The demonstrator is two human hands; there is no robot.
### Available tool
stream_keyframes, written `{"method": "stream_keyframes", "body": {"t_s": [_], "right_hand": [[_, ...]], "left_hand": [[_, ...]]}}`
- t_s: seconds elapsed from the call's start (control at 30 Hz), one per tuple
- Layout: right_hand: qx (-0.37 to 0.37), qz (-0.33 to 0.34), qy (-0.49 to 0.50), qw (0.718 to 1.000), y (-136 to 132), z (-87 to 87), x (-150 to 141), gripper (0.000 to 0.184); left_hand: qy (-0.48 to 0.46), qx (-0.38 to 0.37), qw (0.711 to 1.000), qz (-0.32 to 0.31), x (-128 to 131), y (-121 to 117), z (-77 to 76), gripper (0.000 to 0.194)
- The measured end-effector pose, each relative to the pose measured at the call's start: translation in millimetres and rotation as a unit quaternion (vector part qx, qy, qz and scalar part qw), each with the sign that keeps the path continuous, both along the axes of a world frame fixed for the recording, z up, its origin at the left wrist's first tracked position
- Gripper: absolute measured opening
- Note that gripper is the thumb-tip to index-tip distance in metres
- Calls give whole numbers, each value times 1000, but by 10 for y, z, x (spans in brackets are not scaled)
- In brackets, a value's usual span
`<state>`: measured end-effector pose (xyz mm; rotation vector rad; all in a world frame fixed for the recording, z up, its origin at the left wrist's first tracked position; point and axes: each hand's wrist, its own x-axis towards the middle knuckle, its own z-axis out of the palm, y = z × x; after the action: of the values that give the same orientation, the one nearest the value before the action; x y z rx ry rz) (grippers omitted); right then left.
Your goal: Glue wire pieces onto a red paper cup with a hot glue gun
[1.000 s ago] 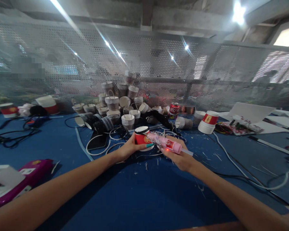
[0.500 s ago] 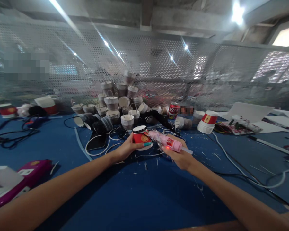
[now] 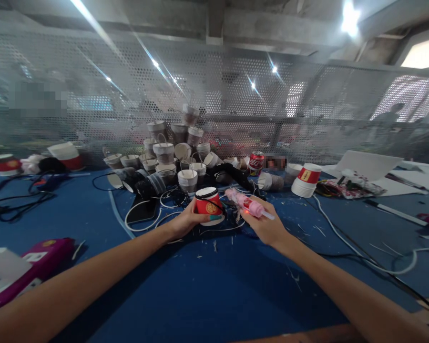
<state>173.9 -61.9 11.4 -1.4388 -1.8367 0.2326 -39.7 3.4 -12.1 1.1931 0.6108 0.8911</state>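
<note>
My left hand (image 3: 186, 220) is closed around a red paper cup (image 3: 206, 205) with a gold emblem and a white lower edge. A dark cord runs round the cup's rim and hangs down its right side. In my right hand (image 3: 268, 226) is a pink hot glue gun (image 3: 248, 204), its small light glowing red and a clear glue stick poking out of the back. The gun's nozzle points up and left, a short gap away from the cup. My right fingers under the gun are partly hidden.
Behind the cup rises a pile of grey-white paper cups (image 3: 164, 153) with cord handles. A red soda can (image 3: 256, 162) and stacked red-and-white cups (image 3: 306, 180) stand to the right. A purple box (image 3: 53, 252) lies left. White cables (image 3: 338, 233) cross the blue table.
The glue gun's nozzle has drawn back from the cup's rim toward the right. A dark cord now shows hanging at the cup's right side. My left hand keeps its hold.
</note>
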Motion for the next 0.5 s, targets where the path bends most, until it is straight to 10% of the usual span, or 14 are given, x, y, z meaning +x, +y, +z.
{"method": "stream_keyframes", "body": {"t_s": [0.23, 0.37, 0.5], "right_hand": [[-107, -319, -222, 915, -34, 31, 10, 29], [-106, -336, -230, 907, -43, -69, 14, 32], [50, -291, -232, 927, -71, -72, -33, 29]], "left_hand": [[17, -7, 1000, 8, 7, -17, 21, 66], [20, -13, 1000, 10, 23, -48, 52, 75], [37, -13, 999, 19, 38, -65, 65, 75]]}}
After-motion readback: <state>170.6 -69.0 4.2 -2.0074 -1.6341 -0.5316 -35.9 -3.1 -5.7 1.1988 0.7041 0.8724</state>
